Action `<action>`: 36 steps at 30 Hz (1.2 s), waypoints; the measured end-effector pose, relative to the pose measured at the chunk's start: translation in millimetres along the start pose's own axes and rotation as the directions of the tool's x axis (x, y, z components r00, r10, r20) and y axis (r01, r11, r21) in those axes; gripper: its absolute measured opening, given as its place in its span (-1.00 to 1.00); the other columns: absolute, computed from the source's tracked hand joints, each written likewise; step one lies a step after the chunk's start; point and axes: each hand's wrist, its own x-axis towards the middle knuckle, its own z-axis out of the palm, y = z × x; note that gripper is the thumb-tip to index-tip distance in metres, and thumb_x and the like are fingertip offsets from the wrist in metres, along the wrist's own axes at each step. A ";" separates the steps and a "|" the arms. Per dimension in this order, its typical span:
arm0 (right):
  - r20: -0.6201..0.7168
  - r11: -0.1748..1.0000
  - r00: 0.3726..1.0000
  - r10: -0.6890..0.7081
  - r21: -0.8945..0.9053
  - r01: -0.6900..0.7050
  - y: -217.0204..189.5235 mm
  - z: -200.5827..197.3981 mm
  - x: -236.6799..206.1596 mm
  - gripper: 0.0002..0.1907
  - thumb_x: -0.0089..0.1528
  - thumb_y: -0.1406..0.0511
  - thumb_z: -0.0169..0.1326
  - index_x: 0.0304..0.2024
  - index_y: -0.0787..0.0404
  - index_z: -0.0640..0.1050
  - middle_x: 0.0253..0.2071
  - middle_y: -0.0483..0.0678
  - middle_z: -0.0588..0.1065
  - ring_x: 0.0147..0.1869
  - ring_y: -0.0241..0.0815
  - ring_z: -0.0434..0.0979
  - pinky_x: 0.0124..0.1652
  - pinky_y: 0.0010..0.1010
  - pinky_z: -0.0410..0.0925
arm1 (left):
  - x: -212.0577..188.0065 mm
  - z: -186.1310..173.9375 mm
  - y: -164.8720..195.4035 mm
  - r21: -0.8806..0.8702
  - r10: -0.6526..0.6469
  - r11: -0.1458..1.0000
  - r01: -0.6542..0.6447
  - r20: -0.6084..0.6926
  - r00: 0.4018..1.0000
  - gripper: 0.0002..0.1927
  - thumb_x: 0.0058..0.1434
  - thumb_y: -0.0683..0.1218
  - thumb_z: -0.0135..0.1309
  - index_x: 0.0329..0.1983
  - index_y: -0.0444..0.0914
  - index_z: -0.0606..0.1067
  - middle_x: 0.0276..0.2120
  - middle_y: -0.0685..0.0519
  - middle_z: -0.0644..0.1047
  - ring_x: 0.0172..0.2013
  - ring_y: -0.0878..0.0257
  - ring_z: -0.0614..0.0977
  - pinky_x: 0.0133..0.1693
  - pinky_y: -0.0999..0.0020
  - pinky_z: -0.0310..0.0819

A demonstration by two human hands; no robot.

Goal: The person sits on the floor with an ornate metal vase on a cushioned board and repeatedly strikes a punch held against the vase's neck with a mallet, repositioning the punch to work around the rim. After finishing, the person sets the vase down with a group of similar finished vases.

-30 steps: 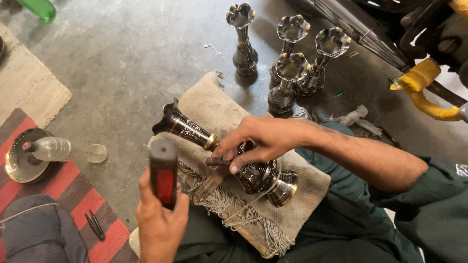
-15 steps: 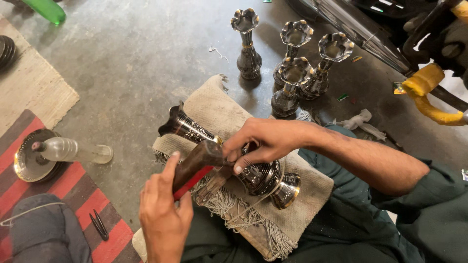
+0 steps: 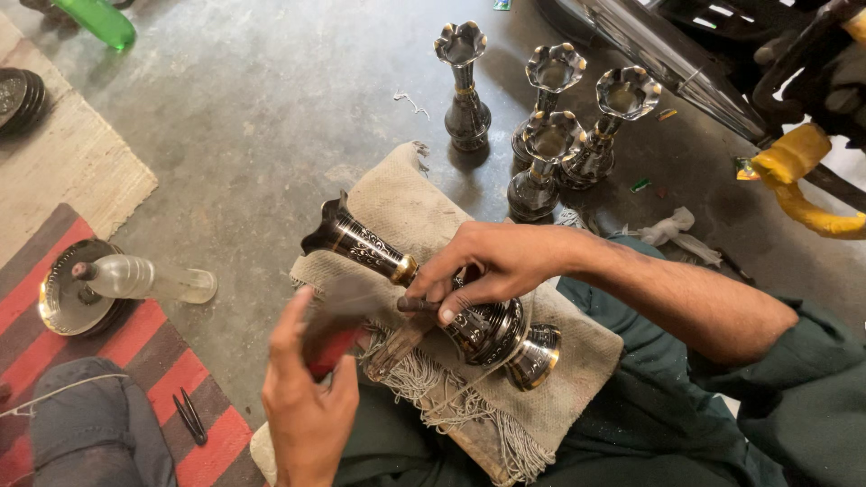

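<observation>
One dark engraved metal vase is lying on its side across a frayed beige cloth on the person's lap, flared mouth pointing up-left and round foot toward the lower right. The right hand is pressing down on the vase's neck and belly, fingers curled narrow around a small dark chisel-like tool held against the metal. The left hand is gripping a red-handled mallet, which is showing as a blur just beside the tool; its fingers are closed around the handle.

Four more vases of the same fluted shape are standing upright on the concrete floor beyond the cloth: one alone, and three clustered together just to its right. One clear plastic bottle is lying across a round metal plate on a red striped mat, with one pair of small black pincers near it. One green bottle is lying at the top left.
</observation>
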 end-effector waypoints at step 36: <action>-0.178 0.997 0.984 -0.011 -0.072 -0.002 -10.6 18.0 -7.6 -0.55 0.24 0.21 0.25 0.15 0.20 0.56 -0.22 -0.06 0.67 -0.14 -0.22 0.70 -0.15 -0.34 0.47 | -29.7 15.2 -7.1 -0.239 -0.307 0.915 0.324 0.105 0.946 -0.23 0.01 -0.30 0.14 0.35 -0.18 0.27 -0.30 -0.05 0.60 -0.32 0.23 0.67 -0.24 0.34 0.57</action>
